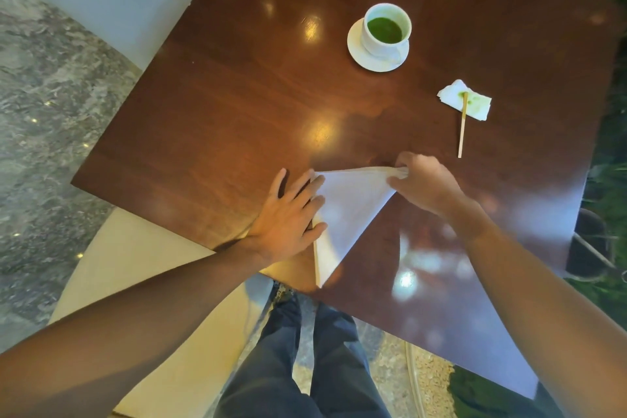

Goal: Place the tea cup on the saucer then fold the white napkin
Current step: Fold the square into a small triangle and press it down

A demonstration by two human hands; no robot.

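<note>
A white tea cup point(386, 31) holding green liquid stands on a white saucer point(360, 54) at the far side of the dark wooden table point(237, 105). Near the table's front corner lies the white napkin point(349, 210), folded into a triangle with its point hanging toward me. My left hand point(288, 217) lies flat on the napkin's left edge with fingers spread. My right hand point(420, 185) pinches the napkin's upper right corner.
A crumpled tissue point(475, 108) stained green lies at the right, with a thin wooden stirrer point(462, 132) resting across it. A cream chair seat point(142, 282) sits below the table's left edge. My legs show under the front corner. Plants border the right side.
</note>
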